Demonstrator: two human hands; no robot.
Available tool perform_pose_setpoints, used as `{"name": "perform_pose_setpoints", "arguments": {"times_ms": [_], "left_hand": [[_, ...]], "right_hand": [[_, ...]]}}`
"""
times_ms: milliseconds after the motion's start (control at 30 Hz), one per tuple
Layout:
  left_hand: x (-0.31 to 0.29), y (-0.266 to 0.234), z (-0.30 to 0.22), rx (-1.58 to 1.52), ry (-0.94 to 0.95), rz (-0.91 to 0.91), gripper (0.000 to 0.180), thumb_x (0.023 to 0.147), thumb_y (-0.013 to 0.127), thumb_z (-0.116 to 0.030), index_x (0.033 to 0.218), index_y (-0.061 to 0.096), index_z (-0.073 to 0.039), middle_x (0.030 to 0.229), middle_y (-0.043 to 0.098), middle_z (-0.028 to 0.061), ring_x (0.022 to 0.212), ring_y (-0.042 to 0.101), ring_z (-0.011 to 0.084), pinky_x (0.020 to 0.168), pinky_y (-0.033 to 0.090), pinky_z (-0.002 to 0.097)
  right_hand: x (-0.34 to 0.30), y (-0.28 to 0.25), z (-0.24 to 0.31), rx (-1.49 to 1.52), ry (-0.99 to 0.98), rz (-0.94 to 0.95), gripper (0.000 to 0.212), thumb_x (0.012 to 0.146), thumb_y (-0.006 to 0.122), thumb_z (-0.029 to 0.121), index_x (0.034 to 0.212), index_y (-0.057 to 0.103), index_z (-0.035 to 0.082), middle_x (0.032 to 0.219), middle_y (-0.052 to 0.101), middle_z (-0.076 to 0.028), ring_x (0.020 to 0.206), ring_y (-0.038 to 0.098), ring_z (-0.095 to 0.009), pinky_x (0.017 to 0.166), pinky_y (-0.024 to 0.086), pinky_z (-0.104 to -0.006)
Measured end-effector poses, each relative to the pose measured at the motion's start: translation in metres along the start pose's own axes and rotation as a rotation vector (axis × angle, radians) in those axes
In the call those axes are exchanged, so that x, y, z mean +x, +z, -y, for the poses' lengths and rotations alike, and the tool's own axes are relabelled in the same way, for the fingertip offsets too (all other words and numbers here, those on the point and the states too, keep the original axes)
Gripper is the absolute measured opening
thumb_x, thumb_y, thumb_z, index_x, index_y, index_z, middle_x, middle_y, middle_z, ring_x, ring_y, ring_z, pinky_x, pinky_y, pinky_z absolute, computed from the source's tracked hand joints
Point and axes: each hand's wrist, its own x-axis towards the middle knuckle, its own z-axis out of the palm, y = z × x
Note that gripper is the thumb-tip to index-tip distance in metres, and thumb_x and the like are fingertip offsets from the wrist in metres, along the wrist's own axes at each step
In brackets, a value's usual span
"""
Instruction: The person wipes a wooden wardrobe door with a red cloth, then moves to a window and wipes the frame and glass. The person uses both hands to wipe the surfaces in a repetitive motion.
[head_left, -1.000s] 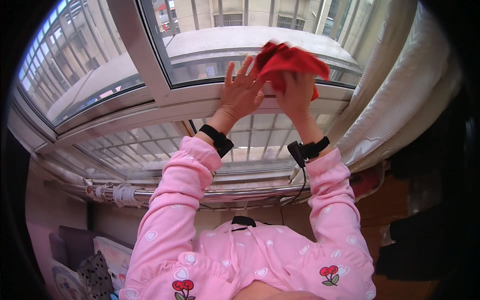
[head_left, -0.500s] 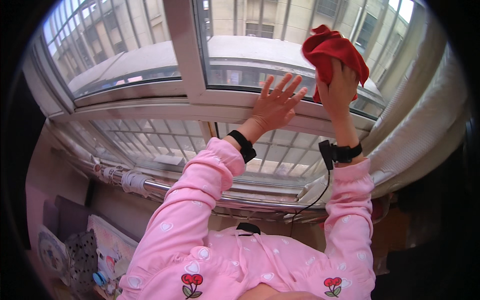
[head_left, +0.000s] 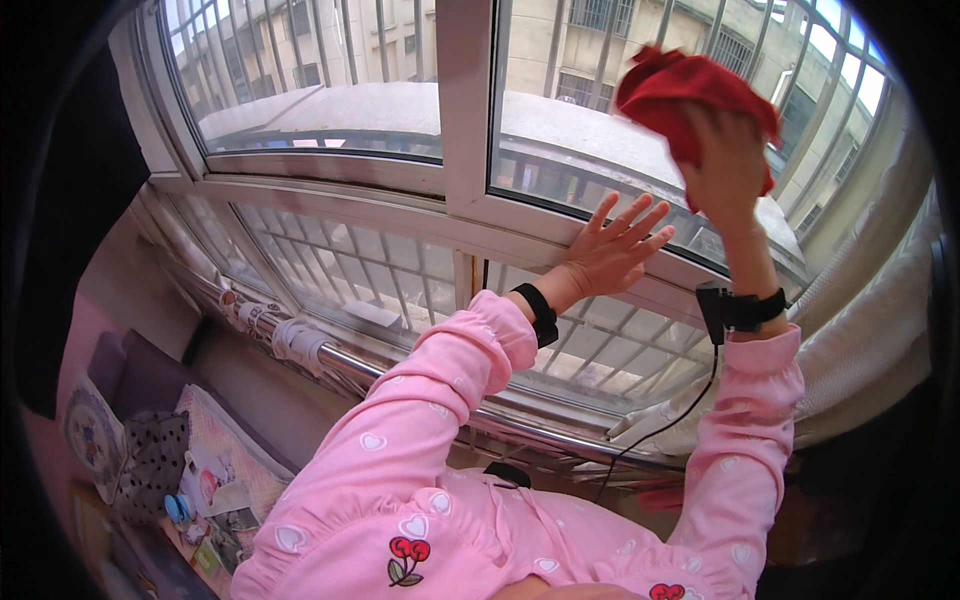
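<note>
Pressed against the upper right window pane (head_left: 580, 150) is a bunched red cloth (head_left: 690, 90), held under my right hand (head_left: 725, 165). That hand is slightly smeared by motion, and its fingertips lie partly in the cloth's folds. My left hand (head_left: 610, 255) rests with fingers spread on the white window frame (head_left: 465, 110), at the lower edge of the same pane. It holds nothing. Black bands circle both wrists, and a thin black cable hangs from the right one.
A metal rail (head_left: 350, 368) runs across below the window. Pale curtains (head_left: 860, 320) hang at the right. Metal bars (head_left: 560, 50) stand outside the glass. At the lower left, a table (head_left: 175, 530) carries assorted small items, including a blue-lidded container (head_left: 178, 508).
The view has turned, so the window appears tilted and shifted right. My right hand still grips the red cloth on the glass; my left hand stays spread on the frame.
</note>
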Motion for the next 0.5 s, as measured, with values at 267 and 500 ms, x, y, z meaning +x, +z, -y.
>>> {"name": "perform_pose_setpoints", "arguments": {"times_ms": [267, 500], "left_hand": [[-0.009, 0.012, 0.000, -0.279, -0.171, 0.240, 0.047, 0.075, 0.066, -0.019, 0.121, 0.068, -0.024, 0.137, 0.057, -0.0026, 0.131, 0.050, 0.0238, 0.112, 0.031, 0.0574], [-0.001, 0.000, 0.000, 0.043, -0.004, 0.117, 0.072, 0.078, 0.067, -0.021, 0.148, 0.052, -0.024, 0.167, 0.032, 0.0055, 0.157, 0.022, 0.0257, 0.125, 0.010, 0.0574]], "right_hand": [[-0.024, -0.015, 0.032, 0.347, -0.381, 0.185, 0.051, 0.075, 0.076, 0.026, 0.126, 0.071, 0.028, 0.130, 0.065, -0.005, 0.126, 0.057, -0.033, 0.111, 0.043, -0.0493], [0.000, -0.022, -0.002, 0.284, 0.319, 0.307, 0.077, 0.067, 0.085, 0.030, 0.140, 0.060, 0.029, 0.127, 0.065, -0.010, 0.125, 0.057, -0.032, 0.108, 0.044, -0.0513]]}}
